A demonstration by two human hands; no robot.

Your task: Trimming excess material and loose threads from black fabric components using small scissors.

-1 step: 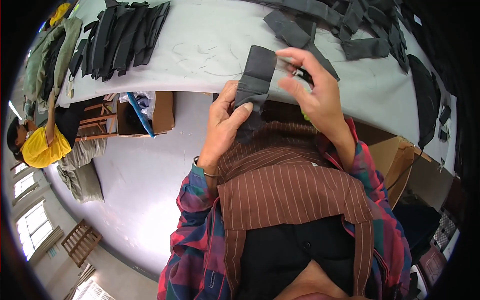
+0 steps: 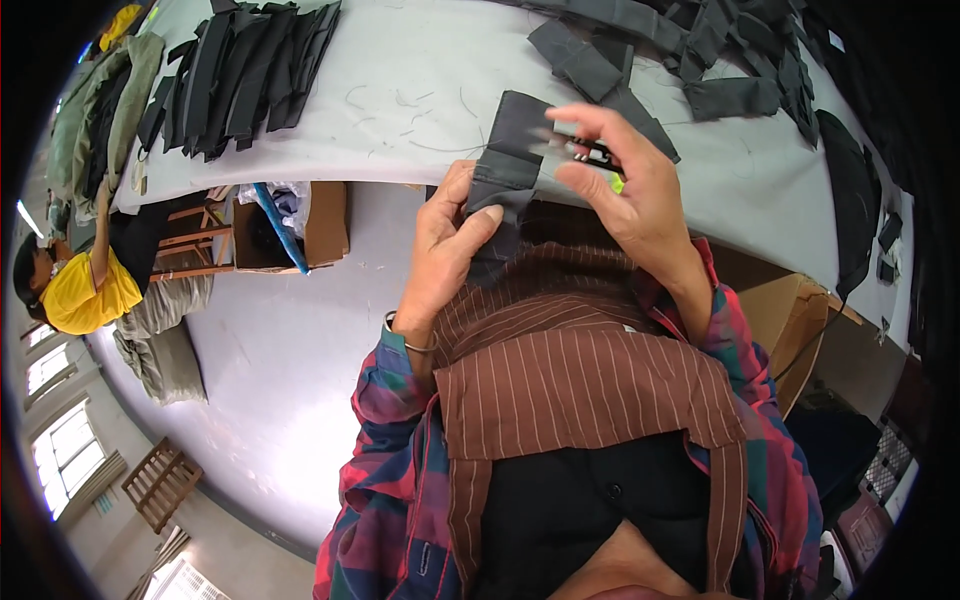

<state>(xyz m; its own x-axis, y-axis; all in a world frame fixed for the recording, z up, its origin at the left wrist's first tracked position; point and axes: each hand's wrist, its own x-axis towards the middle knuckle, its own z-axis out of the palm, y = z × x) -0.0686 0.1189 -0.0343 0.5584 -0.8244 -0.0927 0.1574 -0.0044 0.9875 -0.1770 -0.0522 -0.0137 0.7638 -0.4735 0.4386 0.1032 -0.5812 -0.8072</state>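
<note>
A dark grey fabric piece point(image 2: 518, 135), with folds across it, is pinched in my left hand point(image 2: 448, 225), the thumb lying on top. It is held up at the near edge of the pale table. Just right of the fabric is my right hand point(image 2: 640, 185), its fingers curled round small black thread snips point(image 2: 597, 157) with a bit of bright yellow-green by the palm. Blur smears the fingertips and blades, so whether the snips touch the fabric cannot be told.
On the pale table point(image 2: 400, 60) lie a row of dark strips point(image 2: 245, 85), loose thread ends and a heap of dark pieces point(image 2: 725, 50). Cardboard boxes point(image 2: 328, 225) stand below. A person in yellow point(image 2: 95, 290) handles garments at the far left.
My right hand has shifted slightly, and the snips show more plainly between its fingers. My left hand and the fabric have stayed nearly still.
</note>
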